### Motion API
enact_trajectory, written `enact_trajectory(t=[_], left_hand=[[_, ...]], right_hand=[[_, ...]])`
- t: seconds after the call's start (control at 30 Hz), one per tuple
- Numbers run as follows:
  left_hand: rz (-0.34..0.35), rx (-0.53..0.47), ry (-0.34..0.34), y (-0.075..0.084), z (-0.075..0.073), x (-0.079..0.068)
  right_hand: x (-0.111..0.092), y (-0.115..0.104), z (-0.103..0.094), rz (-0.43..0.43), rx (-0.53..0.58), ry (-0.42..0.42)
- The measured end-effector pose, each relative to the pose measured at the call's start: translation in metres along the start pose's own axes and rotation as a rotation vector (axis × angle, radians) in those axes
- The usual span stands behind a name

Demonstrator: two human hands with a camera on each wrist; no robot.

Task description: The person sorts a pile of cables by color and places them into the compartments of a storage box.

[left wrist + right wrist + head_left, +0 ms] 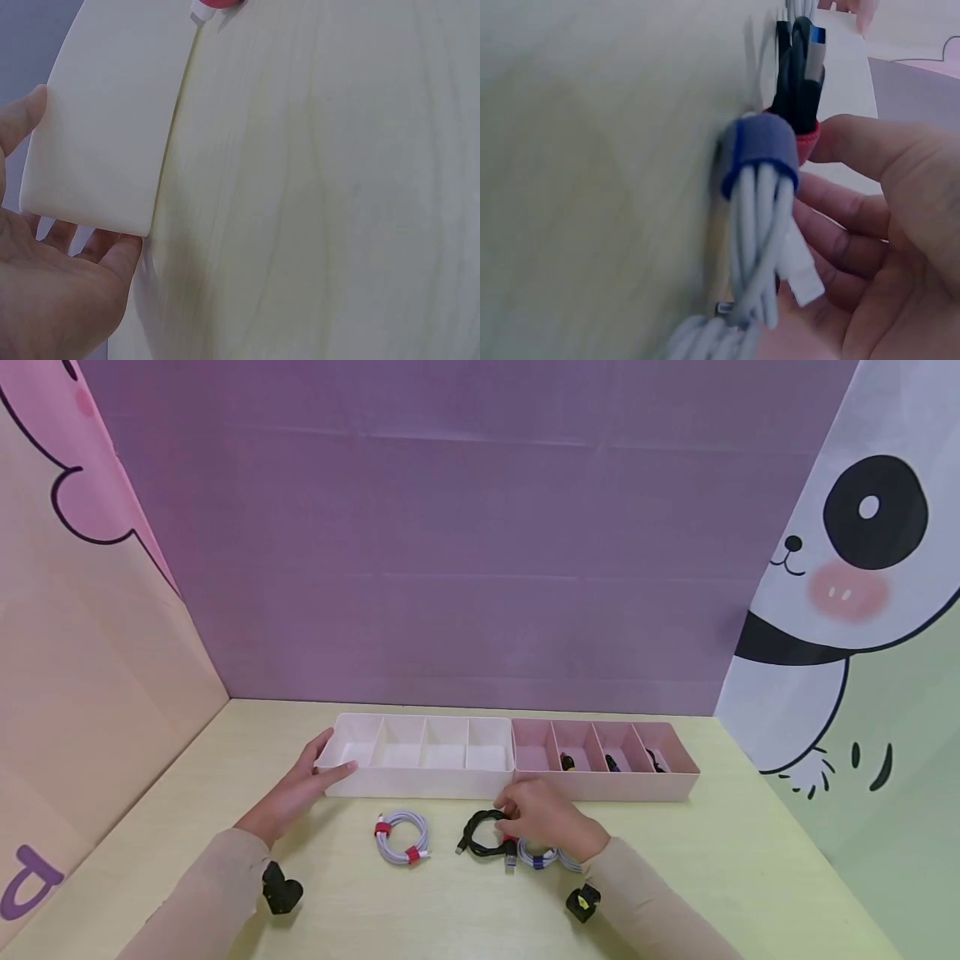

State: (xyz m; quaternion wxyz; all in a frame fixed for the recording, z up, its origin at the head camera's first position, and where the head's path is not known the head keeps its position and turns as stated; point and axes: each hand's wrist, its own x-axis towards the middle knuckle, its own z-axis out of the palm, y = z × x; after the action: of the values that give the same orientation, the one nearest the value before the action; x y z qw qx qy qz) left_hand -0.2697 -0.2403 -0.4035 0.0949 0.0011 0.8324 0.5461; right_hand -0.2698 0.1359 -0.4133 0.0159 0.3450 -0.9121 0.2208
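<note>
My left hand (296, 789) is at the left end of a white compartment box (420, 783). Its thumb lies at the front rim, and its fingers rest along the end wall. In the left wrist view, the box's smooth front wall (112, 127) stands beside the thumb and fingertips. My right hand (543, 814) pinches a coiled black cable (480, 850) at its red strap (807, 144), with the grip partly hidden. Close by the right fingers lies a coiled white cable with a blue strap (763, 154). Another white coil (705, 341) sits beside it, partly covered by the wrist.
A white cable coil with red straps (402, 857) lies on the table in front of the white box. Against that box's right end stands a pink compartment box (607, 787), with small dark items in several sections. A purple wall (465, 568) rises behind the table.
</note>
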Motion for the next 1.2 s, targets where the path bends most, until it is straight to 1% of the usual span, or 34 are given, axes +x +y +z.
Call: enact_trajectory(t=[0.3, 0.57, 0.7, 1.03, 1.2], left_hand=[[-0.013, 0.000, 0.003, 0.0006, -0.0007, 0.0002], [-0.010, -0.004, 0.009, 0.0011, 0.0002, -0.0006], [-0.015, -0.006, 0.012, 0.0006, 0.0008, 0.0003], [-0.005, -0.005, 0.004, -0.0001, 0.0000, 0.0003], [-0.021, -0.006, 0.006, 0.0001, 0.0004, 0.0011]], right_hand=[[0.0041, -0.0032, 0.0043, 0.042, -0.067, 0.027], [0.0055, -0.0078, 0.0042, 0.114, -0.067, 0.038], [0.0064, -0.0088, 0.0050, 0.124, -0.088, 0.047], [0.0047, -0.0074, 0.0038, 0.150, -0.019, 0.039], [0.0023, -0.0080, -0.0016, 0.145, 0.026, 0.038]])
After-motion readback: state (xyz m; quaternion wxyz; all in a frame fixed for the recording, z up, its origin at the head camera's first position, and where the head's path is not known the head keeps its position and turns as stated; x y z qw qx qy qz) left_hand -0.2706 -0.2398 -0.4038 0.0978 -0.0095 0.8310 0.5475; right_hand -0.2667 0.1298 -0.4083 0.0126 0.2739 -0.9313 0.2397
